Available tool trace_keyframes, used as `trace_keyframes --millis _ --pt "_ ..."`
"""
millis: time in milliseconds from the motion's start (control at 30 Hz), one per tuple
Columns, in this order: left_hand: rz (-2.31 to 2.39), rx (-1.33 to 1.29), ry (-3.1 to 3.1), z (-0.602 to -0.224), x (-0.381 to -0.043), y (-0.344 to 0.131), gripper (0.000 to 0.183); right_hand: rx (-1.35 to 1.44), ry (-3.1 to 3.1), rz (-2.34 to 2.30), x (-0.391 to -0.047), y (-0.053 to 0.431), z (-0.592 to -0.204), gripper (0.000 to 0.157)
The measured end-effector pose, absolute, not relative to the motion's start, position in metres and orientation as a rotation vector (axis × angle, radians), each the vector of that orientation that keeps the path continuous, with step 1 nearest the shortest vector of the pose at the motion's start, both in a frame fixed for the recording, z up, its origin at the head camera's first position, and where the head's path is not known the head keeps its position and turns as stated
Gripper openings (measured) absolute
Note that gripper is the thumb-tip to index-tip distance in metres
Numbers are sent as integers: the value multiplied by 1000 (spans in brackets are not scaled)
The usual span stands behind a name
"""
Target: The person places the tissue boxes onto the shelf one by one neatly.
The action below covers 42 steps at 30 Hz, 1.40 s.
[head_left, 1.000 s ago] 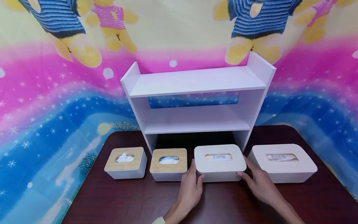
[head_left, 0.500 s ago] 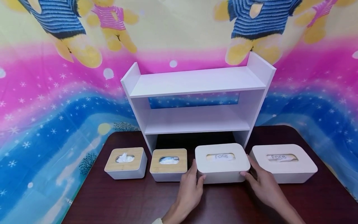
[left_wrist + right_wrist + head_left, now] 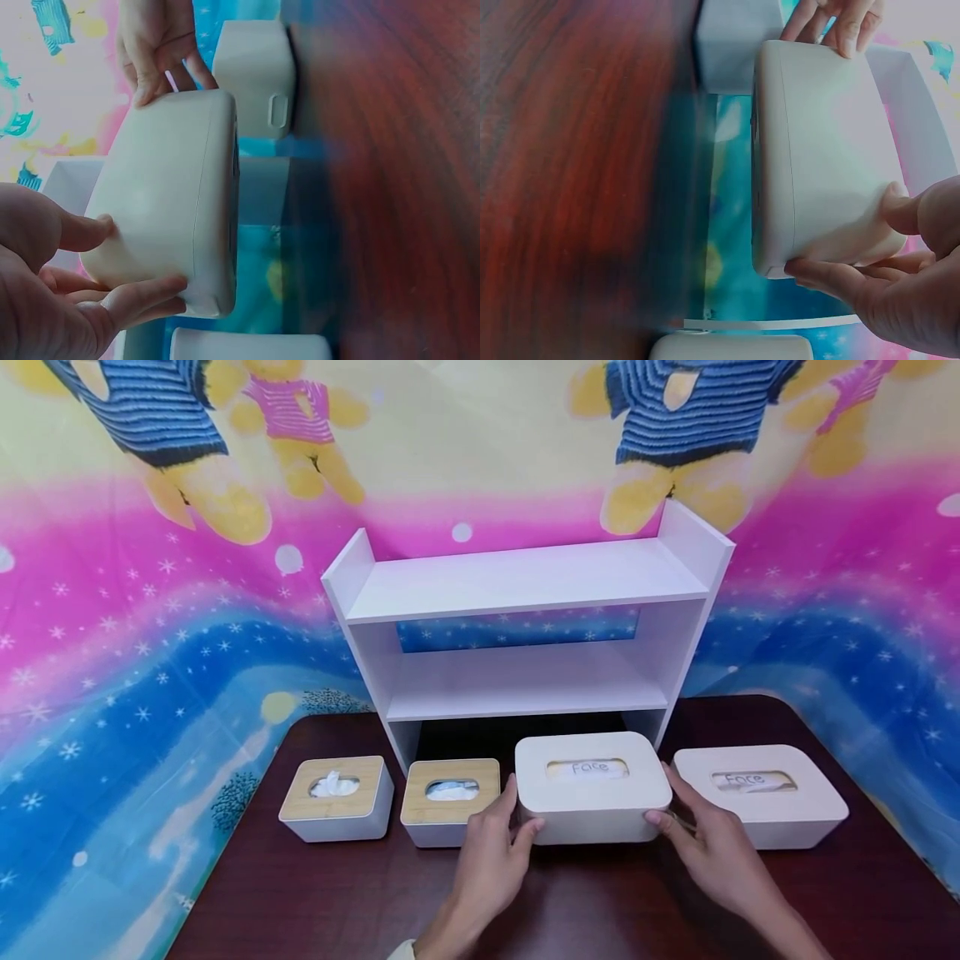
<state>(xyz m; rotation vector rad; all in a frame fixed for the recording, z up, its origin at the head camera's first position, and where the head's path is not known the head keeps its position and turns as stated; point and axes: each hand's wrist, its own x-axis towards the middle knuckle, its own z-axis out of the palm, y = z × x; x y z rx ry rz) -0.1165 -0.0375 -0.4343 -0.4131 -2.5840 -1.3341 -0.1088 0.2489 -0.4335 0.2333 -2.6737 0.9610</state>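
My left hand (image 3: 489,858) and right hand (image 3: 712,853) hold a white tissue box (image 3: 591,828) between them, one at each short end. Thumbs lie on its front corners and the other fingers reach along its sides. The box has a rounded white lid with an oval slot, where a pack marked "Face" shows. In the left wrist view, its underside and side (image 3: 157,172) appear raised off the table, with the fingers bent around the end. The right wrist view shows the same raised tissue box (image 3: 832,150), gripped by both hands.
A matching white tissue box (image 3: 780,835) stands on the right. Two smaller tissue boxes with wooden lids, one far left (image 3: 337,827) and one nearer (image 3: 450,833), stand on the dark table (image 3: 315,902). Behind is a white two-tier shelf (image 3: 525,681) before a printed cloth (image 3: 187,610).
The held tissue box first slid slightly right and toward me, then rose off the table. Both hands moved up with it; the other boxes stayed put.
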Motion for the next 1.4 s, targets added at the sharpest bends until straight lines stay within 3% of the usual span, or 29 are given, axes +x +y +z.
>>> trace_keyframes --millis 1400 --pt "-1372 -482 -2446 -362 -128 -47 68 325 -2548 963 -117 247 -362 73"
